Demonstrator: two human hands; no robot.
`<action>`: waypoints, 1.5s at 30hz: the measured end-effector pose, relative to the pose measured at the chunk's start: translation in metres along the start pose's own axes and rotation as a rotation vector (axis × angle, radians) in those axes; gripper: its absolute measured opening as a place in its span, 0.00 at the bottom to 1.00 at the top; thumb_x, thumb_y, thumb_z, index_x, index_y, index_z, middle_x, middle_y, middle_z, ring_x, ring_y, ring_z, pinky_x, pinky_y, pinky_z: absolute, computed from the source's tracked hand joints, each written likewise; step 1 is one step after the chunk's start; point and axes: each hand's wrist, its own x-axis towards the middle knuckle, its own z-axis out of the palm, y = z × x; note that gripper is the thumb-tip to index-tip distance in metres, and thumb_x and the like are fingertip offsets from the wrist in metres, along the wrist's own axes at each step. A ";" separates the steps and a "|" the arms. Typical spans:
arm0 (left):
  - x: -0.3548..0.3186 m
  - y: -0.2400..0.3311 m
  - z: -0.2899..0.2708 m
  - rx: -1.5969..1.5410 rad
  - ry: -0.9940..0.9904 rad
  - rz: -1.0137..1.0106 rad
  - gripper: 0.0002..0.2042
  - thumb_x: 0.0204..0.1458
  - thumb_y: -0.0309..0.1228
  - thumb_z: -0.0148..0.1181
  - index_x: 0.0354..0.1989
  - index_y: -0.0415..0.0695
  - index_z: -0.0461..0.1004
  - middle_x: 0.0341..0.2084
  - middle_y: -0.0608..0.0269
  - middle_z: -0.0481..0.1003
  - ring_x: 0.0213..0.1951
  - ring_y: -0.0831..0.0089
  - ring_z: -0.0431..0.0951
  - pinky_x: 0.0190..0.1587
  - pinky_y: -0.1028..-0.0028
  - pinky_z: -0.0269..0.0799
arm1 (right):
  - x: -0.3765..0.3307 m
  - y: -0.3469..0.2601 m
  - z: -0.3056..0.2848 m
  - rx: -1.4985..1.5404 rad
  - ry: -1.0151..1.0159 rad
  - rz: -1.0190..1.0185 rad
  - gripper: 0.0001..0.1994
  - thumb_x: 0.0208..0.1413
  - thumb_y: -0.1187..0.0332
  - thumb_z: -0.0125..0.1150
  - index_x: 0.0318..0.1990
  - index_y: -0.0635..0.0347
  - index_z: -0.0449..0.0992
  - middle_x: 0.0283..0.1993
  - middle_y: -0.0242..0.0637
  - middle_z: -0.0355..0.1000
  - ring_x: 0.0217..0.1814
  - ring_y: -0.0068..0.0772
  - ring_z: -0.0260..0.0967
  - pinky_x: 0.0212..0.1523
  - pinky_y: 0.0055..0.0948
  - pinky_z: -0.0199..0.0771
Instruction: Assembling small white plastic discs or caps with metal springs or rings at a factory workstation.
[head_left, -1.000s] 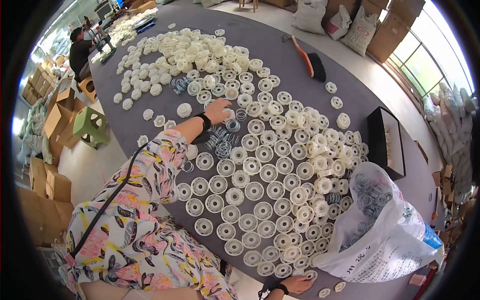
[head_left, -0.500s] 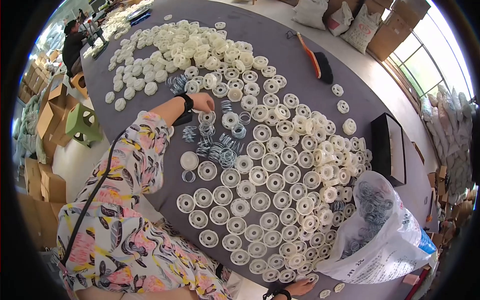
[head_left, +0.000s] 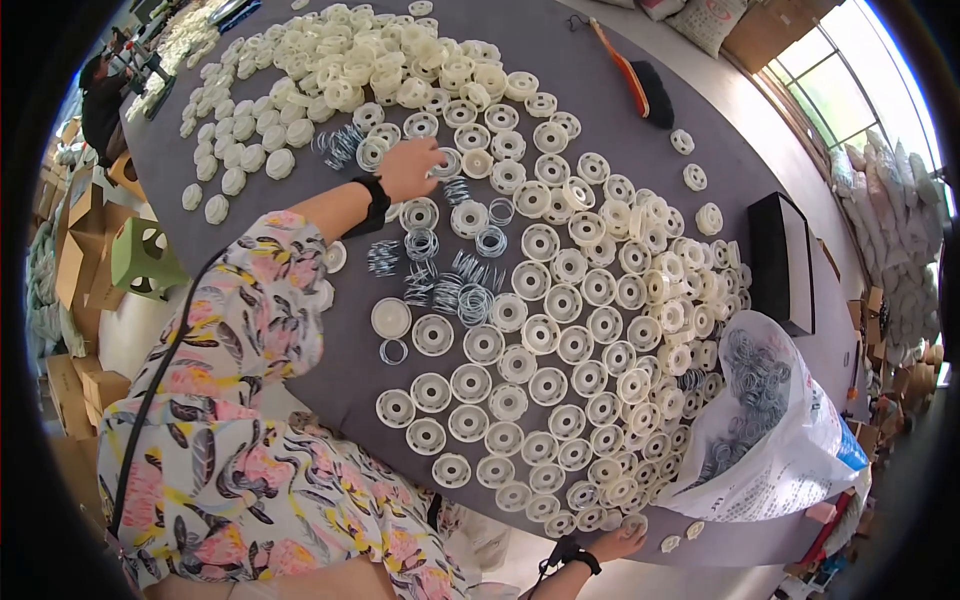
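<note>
Left hand (head_left: 408, 170), upper middle of the frame: fingers bent and drawn close together, tips over a white ring (head_left: 456, 168); whether they pinch it or only hover, cannot tell. Right hand (head_left: 618, 541), bottom edge right of centre: fingers curled at a small pale ring (head_left: 634, 522) by the table edge; contact likely, but the grip is hidden. Just below the left fingertips lies a coil spring (head_left: 455, 190), so good handling probably means coming in from above, taking the rim with thumb and one finger, and keeping the knuckles off the coil. Lift straight: neighbouring rings sit touching or nearly so, and a sideways drag would likely shift them. Farther out, a tangle of springs (head_left: 475, 300) lies at centre; coils like these may hook together, best eased apart singly. Beside it, a flat pale disc (head_left: 391, 318). Rows of flat-lying rings (head_left: 470, 383) fill lower centre; a heaped pile of rings (head_left: 370, 60) stands at upper left of centre. White plastic bag (head_left: 790, 480), lower right, mouth open on more coils; worth keeping the right sleeve side and the black wrist cable (head_left: 548, 570) clear of the rows.
</note>
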 end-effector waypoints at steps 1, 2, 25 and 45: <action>-0.002 0.014 0.005 -0.009 -0.002 0.006 0.13 0.41 0.32 0.59 0.38 0.46 0.74 0.34 0.57 0.71 0.39 0.57 0.72 0.41 0.61 0.69 | 0.002 0.001 -0.004 -0.008 0.005 0.006 0.20 0.55 0.68 0.45 0.53 0.69 0.68 0.59 0.56 0.58 0.63 0.52 0.54 0.61 0.45 0.55; -0.006 0.023 0.010 -0.132 -0.101 0.059 0.13 0.42 0.33 0.59 0.38 0.46 0.73 0.35 0.58 0.71 0.39 0.57 0.72 0.41 0.62 0.69 | 0.004 -0.012 -0.007 -0.016 0.059 -0.005 0.19 0.54 0.68 0.46 0.52 0.68 0.68 0.60 0.55 0.57 0.63 0.52 0.53 0.61 0.45 0.54; -0.015 0.116 0.061 -0.293 0.103 -0.087 0.07 0.45 0.31 0.56 0.33 0.46 0.72 0.33 0.59 0.68 0.38 0.59 0.71 0.41 0.63 0.67 | -0.063 -0.102 -0.014 0.630 0.023 -0.211 0.17 0.58 0.70 0.46 0.51 0.73 0.65 0.57 0.55 0.61 0.60 0.50 0.58 0.61 0.43 0.56; -0.003 0.173 0.042 -0.496 -0.432 -0.074 0.24 0.38 0.35 0.60 0.48 0.45 0.70 0.42 0.49 0.67 0.42 0.59 0.72 0.48 0.65 0.68 | -0.043 0.024 0.048 0.180 0.229 0.306 0.23 0.62 0.58 0.44 0.54 0.70 0.63 0.59 0.56 0.57 0.62 0.54 0.52 0.61 0.49 0.52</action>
